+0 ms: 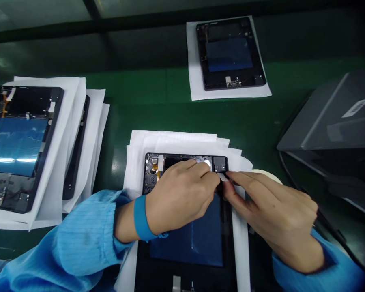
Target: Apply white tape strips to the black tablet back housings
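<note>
An opened tablet [185, 253] with a blue-covered battery lies on white sheets in front of me. My left hand [182, 190], wearing a blue wristband [141, 217], reaches across its upper part with the fingers closed; what they hold, if anything, is hidden. At the tablet's upper right edge, the thumb and forefinger of my right hand [270, 211] pinch at a small white strip [223, 177]. Both sets of fingertips meet there, just below a square black part [219, 164] in the corner. The left hand covers some of the tablet's inner parts.
To the left, another opened tablet [18, 146] lies on stacked white sheets [56, 162], with a further dark tablet [76, 162] partly beneath. One more opened tablet [231, 54] rests at the back. A grey box-like object [328, 117] and a dark cable [287, 170] occupy the right of the green bench [140, 105].
</note>
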Motion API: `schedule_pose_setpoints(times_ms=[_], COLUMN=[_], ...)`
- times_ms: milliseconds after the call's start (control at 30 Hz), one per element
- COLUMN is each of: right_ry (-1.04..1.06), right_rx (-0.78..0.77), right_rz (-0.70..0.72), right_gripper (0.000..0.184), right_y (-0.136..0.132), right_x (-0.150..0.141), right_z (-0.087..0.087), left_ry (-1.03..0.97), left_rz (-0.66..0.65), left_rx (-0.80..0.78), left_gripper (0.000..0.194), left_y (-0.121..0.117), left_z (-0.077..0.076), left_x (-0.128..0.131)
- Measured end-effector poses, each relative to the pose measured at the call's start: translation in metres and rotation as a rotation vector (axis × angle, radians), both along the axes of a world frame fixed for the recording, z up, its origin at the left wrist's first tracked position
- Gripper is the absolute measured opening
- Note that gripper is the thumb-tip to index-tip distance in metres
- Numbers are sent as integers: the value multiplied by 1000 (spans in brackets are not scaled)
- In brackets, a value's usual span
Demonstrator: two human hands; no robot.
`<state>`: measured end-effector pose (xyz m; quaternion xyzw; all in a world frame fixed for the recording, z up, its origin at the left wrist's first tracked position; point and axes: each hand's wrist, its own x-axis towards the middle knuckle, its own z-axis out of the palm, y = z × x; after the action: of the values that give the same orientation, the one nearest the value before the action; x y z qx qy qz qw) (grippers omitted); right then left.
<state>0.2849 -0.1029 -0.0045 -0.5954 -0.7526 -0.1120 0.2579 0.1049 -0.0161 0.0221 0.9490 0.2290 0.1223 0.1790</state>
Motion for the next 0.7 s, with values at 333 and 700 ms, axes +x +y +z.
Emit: schedule_pose_setpoints(times_ms=[333,700], right_ry=[50,45], right_rx=[-85,-108], right_rz=[-12,81], right_gripper=[12,6], right_y=[1,9], right_x=[-3,-1], right_z=[3,10], left_ry=[6,16], left_rz=[9,3], left_rx=[4,38], left_gripper=[23,22], left_y=[-1,0], left_z=[2,4], left_x=[0,0])
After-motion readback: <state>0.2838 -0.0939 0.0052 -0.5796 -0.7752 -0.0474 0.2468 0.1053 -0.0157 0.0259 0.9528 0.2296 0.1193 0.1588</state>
